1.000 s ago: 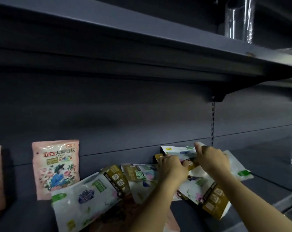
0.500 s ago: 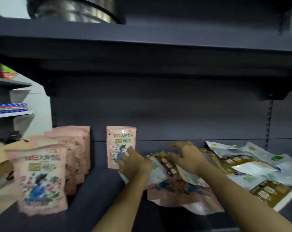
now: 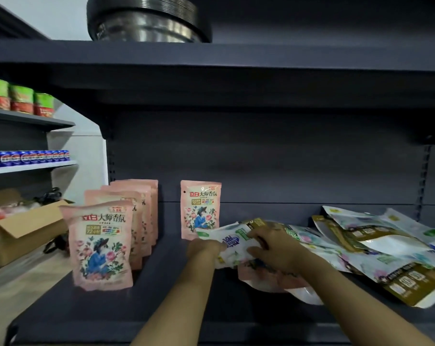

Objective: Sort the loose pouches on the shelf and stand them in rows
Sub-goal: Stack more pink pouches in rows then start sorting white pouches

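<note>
At the far left, off the shelf point(image 3: 111, 318), an open cardboard box point(image 3: 24, 231) sits on the floor side, and cans line the neighbouring shelves behind it. On the shelf itself, a row of pink pouches point(image 3: 104, 243) stands upright, one behind another toward the back panel; that row looks finished. Just to its right a single pink pouch point(image 3: 201, 208) leans against the back panel, apparently the start of a second row.

Next comes the left hand point(image 3: 204, 248), its fingers curled round the lower left corner of a white pouch point(image 3: 232, 242). The right hand point(image 3: 274, 248) pinches the same pouch from the other side, thumb below and fingers over the top edge, so both hands hold it lifted slightly off the heap. Under it lies a pink pouch lying flat point(image 3: 266, 275), not yet stood up.

To the right, the loose pile point(image 3: 376, 248) of white and gold pouches sprawls flat and overlapping. By the look of it, the pink sort is mostly done, while the white and gold ones are all left to separate and stand.
</note>
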A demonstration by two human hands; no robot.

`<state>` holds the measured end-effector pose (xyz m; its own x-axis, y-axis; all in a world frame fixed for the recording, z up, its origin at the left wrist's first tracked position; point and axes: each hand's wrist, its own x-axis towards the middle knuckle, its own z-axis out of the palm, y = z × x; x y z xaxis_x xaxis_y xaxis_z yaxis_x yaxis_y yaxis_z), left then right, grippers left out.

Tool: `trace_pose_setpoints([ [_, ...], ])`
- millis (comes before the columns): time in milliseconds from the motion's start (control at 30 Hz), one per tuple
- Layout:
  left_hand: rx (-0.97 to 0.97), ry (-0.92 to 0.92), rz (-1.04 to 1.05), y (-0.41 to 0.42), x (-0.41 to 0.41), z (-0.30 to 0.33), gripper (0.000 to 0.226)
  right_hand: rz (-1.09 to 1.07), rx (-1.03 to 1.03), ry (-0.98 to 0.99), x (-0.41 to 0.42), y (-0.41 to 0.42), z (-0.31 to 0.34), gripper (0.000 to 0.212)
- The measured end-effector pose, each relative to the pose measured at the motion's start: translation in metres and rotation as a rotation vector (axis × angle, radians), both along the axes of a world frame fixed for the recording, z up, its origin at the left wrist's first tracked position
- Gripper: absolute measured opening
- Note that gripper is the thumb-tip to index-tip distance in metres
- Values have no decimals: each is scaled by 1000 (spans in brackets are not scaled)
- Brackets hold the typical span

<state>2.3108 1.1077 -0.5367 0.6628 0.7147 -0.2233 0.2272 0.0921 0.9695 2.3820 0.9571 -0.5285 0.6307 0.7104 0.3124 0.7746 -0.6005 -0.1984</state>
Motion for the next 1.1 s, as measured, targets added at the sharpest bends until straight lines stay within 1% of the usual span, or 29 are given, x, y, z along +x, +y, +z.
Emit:
trace_pose_setpoints([
  [67,-76,-62,18,2,-1,1,36,9,12,9,-4,-2,1,43],
  [133,-71,-86,29,5,0,0,34,35,17,17,-11,-4,3,44],
  [233,-32,-87,41,3,-2,-1,20,63,23,20,-21,-5,3,59],
  [300,-46,-103,-7,0,-3,0,9,34,6,-38,-23,-3,0,66],
  [333,-32,-108,-15,-1,-4,0,10,13,-1,-62,-24,-1,-1,67],
  [433,92,-79,-52,-4,-5,0,28,-37,-47,-154,-27,3,0,63],
  [500,195,8,-61,-6,-7,0,37,-38,-108,-227,-29,7,-1,53],
  [567,352,151,6,-5,-7,3,48,-21,-111,-230,-29,9,-5,38],
  [600,389,160,35,-5,-6,6,53,-29,-103,-222,-28,9,-6,33],
  [633,390,133,14,-7,-5,10,58,-52,-112,-222,-27,7,-6,32],
  [667,342,67,-25,-10,-6,15,60,-86,-137,-234,-24,4,-4,35],
  [733,263,-26,-90,-16,-5,20,56,-168,-193,-264,-18,-4,3,45],
  [767,268,-37,-107,-17,-3,20,52,-200,-203,-268,-14,-7,6,47],
  [833,368,0,-131,-20,-3,19,42,-238,-217,-272,-9,-9,10,46],
  [900,497,52,-175,-21,-3,14,28,-255,-252,-275,-7,-8,9,44],
  [933,560,82,-201,-21,-1,10,25,-265,-273,-285,-6,-8,7,43],
  [1000,669,146,-239,-20,-1,3,23,-296,-295,-296,-5,-12,5,43],
  [1100,795,220,-208,-19,0,-1,25,-344,-308,-265,-5,-21,4,41],
])
